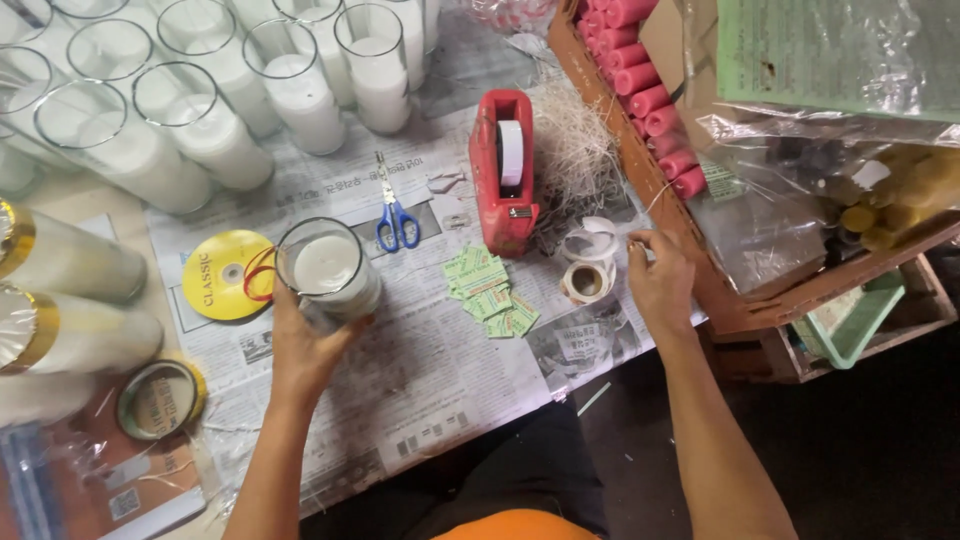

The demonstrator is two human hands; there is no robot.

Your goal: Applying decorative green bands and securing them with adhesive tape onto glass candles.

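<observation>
My left hand (305, 345) grips a glass jar candle (328, 270) filled with white wax, standing upright on the newspaper-covered table (420, 390). My right hand (658, 280) hovers by a small roll of stickers (587, 280), fingers pinched near the white strip peeling off it. A pile of small green labels (490, 292) lies between my hands. A red tape dispenser (503, 170) stands just beyond them, with blue-handled scissors (396, 215) to its left.
Several more white glass candles (200, 120) crowd the far left. Wrapped candles with gold bands (60, 265) lie at left, by a yellow ribbon spool (222, 275) and a gold tape roll (160, 400). A wooden crate of pink candles (650, 100) and plastic bags stands right.
</observation>
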